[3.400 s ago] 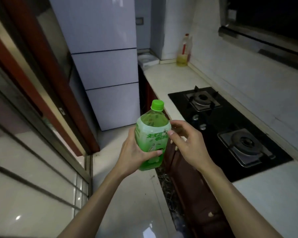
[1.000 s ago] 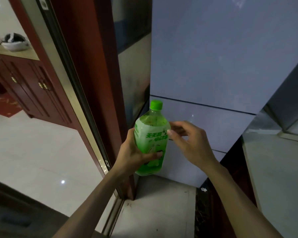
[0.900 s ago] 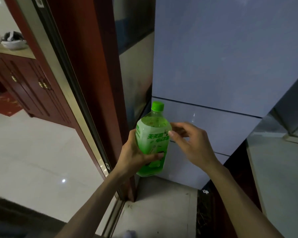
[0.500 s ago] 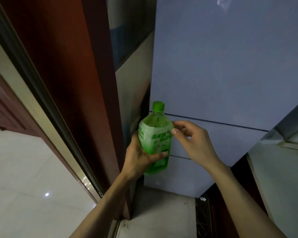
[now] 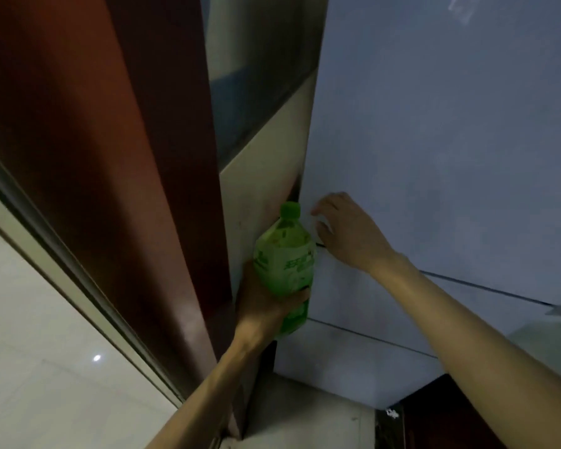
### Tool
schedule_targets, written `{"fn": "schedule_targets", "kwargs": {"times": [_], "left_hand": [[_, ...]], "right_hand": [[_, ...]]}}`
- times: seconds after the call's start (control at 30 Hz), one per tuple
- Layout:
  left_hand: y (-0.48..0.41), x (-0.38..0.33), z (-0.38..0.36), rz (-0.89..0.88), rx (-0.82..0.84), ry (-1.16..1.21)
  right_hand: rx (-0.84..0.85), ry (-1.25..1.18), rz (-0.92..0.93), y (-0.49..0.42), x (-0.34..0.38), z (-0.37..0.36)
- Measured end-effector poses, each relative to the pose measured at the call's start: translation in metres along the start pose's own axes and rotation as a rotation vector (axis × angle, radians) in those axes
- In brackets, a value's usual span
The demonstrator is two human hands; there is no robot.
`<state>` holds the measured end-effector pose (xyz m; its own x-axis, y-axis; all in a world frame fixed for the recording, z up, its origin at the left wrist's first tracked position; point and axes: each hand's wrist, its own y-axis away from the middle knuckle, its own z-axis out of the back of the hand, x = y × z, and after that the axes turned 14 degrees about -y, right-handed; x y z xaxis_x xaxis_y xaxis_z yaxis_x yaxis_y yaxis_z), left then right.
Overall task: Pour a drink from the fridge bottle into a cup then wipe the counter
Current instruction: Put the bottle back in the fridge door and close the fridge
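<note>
The tall pale fridge [image 5: 434, 140] fills the right side, doors closed, tight beside a dark red door frame [image 5: 127, 189], with glossy pale floor [image 5: 46, 351] below. At the fridge's left edge the green bottle [image 5: 285, 264] is held upright; it looks nearly full, so probably weighty, with thin walls that may give. The labelled middle seems the safest hold. The left hand [image 5: 263, 306] wraps its lower body, while the right hand [image 5: 350, 231] hovers by the door edge, fingers loosely bent, holding nothing. The cap [image 5: 290, 210] is on.

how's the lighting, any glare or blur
Head view: dim overall; the green plastic bottle held in the left hand has a soft, unreadable label; small glare spot on the pale floor tiles; faint reflection at the top of the grey-blue fridge door.
</note>
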<state>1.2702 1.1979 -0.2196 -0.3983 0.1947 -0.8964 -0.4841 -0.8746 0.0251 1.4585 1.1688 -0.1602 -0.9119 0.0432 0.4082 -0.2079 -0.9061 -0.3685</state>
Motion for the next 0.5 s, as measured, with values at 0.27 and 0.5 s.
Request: {"fn": "schedule_targets", "kwargs": {"times": [0.27,0.5], "left_hand": [[-0.013,-0.015,-0.018,0.080,-0.143,0.020],[-0.016,-0.023,-0.029,0.114,-0.219,0.002]], "right_hand": [[0.265,0.646,0.415,-0.074,-0.021,-0.001],[0.492,0.725,0.230,-0.086,-0.011,-0.019]]}}
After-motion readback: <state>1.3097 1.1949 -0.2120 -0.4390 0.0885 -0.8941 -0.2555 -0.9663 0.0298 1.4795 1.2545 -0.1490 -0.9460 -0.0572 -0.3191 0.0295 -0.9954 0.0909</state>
